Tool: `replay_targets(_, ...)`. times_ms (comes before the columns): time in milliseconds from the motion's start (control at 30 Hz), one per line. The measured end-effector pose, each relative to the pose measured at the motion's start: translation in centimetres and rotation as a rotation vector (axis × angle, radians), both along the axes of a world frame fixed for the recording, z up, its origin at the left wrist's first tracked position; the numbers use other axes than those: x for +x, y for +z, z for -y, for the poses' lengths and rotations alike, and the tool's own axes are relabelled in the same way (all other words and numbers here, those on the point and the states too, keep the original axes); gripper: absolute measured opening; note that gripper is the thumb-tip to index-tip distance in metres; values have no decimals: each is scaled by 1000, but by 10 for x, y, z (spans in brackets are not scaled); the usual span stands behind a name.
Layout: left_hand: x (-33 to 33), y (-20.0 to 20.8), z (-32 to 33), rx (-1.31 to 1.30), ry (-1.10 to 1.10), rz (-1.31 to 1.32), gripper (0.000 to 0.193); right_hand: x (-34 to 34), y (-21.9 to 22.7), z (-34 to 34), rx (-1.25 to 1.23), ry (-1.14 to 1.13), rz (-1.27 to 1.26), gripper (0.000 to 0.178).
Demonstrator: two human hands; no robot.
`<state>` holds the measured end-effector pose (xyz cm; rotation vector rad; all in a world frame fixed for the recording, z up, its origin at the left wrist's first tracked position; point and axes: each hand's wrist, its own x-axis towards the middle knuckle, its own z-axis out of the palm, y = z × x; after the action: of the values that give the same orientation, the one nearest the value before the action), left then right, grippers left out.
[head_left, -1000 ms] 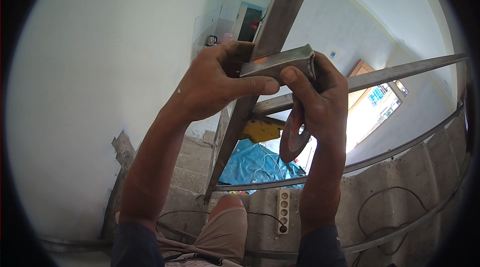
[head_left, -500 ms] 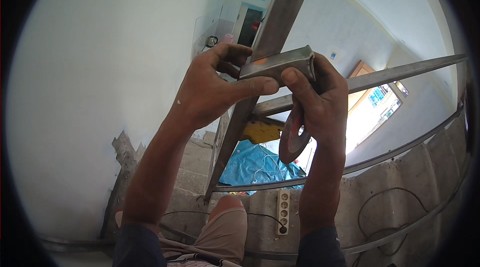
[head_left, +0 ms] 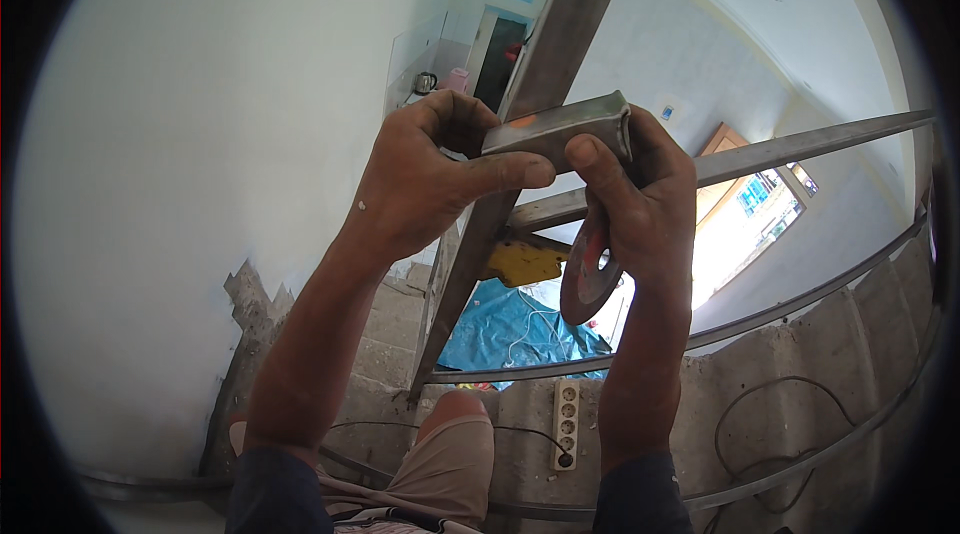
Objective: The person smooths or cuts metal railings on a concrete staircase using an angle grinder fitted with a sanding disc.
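A short piece of square metal tube (head_left: 570, 127) is held up in front of the upright metal post (head_left: 568, 24), with an orange mark on its upper face near the left end. My left hand (head_left: 420, 169) grips that left end, thumb along the near side and fingers curled behind. At the other end, my right hand (head_left: 645, 199) is closed on the tube, its thumb on the near face. A worn cutting disc (head_left: 580, 289) with a centre hole hangs below the right palm, held in the same hand. Some right fingers are hidden behind the tube.
A slanting metal rail (head_left: 810, 142) runs right from the post. Below are a curved metal rail (head_left: 800, 309), a yellow piece (head_left: 523, 264) and a blue tarp (head_left: 490, 329). A white power strip (head_left: 567, 424) with a plug and black cable lies on concrete. A white wall (head_left: 190, 154) stands left.
Both hands keep their hold on the tube. The left fingers have shifted slightly at its left end; otherwise hardly anything differs.
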<state>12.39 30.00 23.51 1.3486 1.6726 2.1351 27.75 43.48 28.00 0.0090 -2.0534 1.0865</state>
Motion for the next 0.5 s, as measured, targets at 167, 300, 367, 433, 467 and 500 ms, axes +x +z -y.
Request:
replay_targets(167,0,0,-1,-34,-7,21,64,1,0,-2,5,-19,13,55)
replay_targets(300,1,1,0,-36,-11,27,65,1,1,-1,1,-18,27,56)
replay_targets(367,1,2,0,-30,-35,52,66,0,0,-1,-34,-4,-1,55)
replay_targets(433,0,3,0,-35,-40,54,67,1,3,1,-35,-13,11,54)
replay_targets(467,-1,4,0,-39,-45,55,67,1,4,2,-35,-22,23,54)
replay_targets(500,-2,3,-2,-39,-47,54,67,1,4,2,-35,-24,22,54)
